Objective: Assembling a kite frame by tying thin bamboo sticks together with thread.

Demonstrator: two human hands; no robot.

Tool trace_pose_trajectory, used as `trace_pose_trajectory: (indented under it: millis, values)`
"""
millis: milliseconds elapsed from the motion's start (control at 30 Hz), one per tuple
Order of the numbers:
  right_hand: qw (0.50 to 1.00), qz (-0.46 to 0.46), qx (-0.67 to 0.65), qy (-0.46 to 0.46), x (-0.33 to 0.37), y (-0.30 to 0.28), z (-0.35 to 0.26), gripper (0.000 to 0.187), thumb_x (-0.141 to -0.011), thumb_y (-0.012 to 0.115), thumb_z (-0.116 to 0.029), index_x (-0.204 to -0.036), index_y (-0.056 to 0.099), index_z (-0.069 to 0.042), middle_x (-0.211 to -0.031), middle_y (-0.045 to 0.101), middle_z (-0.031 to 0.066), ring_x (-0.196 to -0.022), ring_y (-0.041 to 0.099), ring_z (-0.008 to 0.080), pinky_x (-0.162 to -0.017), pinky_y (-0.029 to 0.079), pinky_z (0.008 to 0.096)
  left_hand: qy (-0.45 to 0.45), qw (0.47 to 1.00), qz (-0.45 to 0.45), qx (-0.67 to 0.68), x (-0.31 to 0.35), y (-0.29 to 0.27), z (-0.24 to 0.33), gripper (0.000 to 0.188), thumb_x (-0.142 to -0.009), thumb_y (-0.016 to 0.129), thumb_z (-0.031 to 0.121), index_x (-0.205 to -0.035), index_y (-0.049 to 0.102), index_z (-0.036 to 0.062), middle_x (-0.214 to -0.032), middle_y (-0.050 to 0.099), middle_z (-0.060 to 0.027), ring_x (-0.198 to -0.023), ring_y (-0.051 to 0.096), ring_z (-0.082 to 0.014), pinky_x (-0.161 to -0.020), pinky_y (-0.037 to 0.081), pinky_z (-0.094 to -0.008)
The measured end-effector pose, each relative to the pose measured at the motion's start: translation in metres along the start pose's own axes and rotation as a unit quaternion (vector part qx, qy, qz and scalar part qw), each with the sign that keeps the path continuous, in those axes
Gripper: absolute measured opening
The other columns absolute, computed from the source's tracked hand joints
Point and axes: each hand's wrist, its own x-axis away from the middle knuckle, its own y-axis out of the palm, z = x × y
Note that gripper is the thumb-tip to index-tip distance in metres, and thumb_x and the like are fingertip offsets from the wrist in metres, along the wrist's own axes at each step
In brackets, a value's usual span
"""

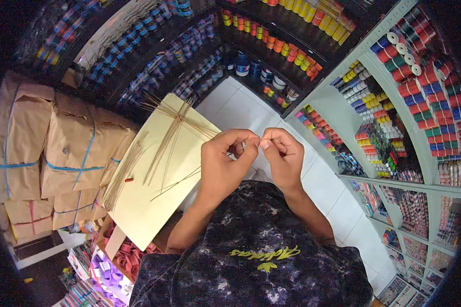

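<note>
In front of my chest, my left hand (225, 161) and my right hand (283, 158) meet at the fingertips. Each is closed in a pinch of thumb and forefinger; whatever lies between them is too small to make out. To the left is a pale yellow board (153, 210). On it, thin brown sticks cross in a bundle (178, 118), its right ends reaching toward my left hand. More loose thin sticks (125, 174) lie along the board's left edge, and a few single sticks (176, 185) lie near its right edge. A small red object (129, 179) rests among the left ones.
Paper-wrapped parcels (69, 143) tied with blue string are stacked at the left. Below the board are red ribbon-like strips (130, 258) and purple ones (107, 276). Dark shelves (271, 30) of colourful spools stand ahead; a pale rack (338, 110) of spools lines the right, beside white floor tiles (338, 197).
</note>
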Motion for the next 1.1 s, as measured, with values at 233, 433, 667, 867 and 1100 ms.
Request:
trace_pose_trajectory:
  millis: [233, 433, 667, 867, 1100]
  values:
    - [0.986, -0.024, -0.141, 0.089, 0.001, -0.002, 0.006, 0.013, -0.097, 0.065, -0.014, -0.098, 0.063, -0.001, -0.070, 0.046, -0.0095, -0.061, 0.035, -0.0005, -0.052, 0.027, 0.0197, 0.004, 0.999, -0.009, 0.041, 0.007, -0.003, 0.004, 0.009, -0.092, 0.071, 0.004, -0.097, 0.071, -0.0034, -0.090, 0.070, -0.0035, -0.078, 0.061, -0.0061, -0.069, 0.049, -0.0212]
    - [0.974, -0.054, -0.185, 0.120, 0.003, -0.002, 0.001, 0.013, -0.097, 0.064, -0.016, -0.096, 0.063, -0.002, -0.071, 0.046, -0.0099, -0.060, 0.036, -0.0005, -0.051, 0.026, 0.0202, -0.021, 0.993, -0.032, 0.112, 0.010, -0.008, 0.004, 0.009, -0.091, 0.072, 0.002, -0.098, 0.071, -0.0035, -0.093, 0.070, -0.0040, -0.082, 0.062, -0.0076, -0.072, 0.050, -0.0225]
    - [0.969, -0.079, -0.200, 0.122, 0.004, -0.002, 0.000, 0.012, -0.096, 0.064, -0.014, -0.097, 0.064, -0.002, -0.073, 0.048, -0.0087, -0.059, 0.035, -0.0003, -0.050, 0.026, 0.0203, -0.017, 0.989, -0.040, 0.142, 0.010, -0.011, 0.001, 0.011, -0.090, 0.070, -0.001, -0.100, 0.071, -0.0030, -0.089, 0.070, -0.0007, -0.080, 0.061, -0.0040, -0.071, 0.050, -0.0212]
    - [0.959, -0.095, -0.227, 0.140, 0.005, -0.005, 0.004, 0.013, -0.096, 0.065, -0.013, -0.100, 0.065, -0.001, -0.073, 0.050, -0.0079, -0.057, 0.036, 0.0006, -0.050, 0.026, 0.0202, -0.022, 0.987, -0.066, 0.142, 0.010, -0.016, 0.000, 0.012, -0.088, 0.073, -0.002, -0.100, 0.071, -0.0030, -0.094, 0.070, -0.0047, -0.087, 0.063, -0.0091, -0.079, 0.051, -0.0246]
    - [0.947, -0.104, -0.253, 0.170, 0.006, -0.005, 0.002, 0.012, -0.095, 0.065, -0.012, -0.101, 0.064, -0.001, -0.074, 0.052, -0.0068, -0.057, 0.036, 0.0008, -0.050, 0.026, 0.0205, 0.013, 0.986, -0.071, 0.153, 0.007, -0.016, 0.005, 0.018, -0.087, 0.072, -0.002, -0.105, 0.073, 0.0000, -0.084, 0.067, 0.0014, -0.072, 0.055, -0.0023, -0.064, 0.044, -0.0189]
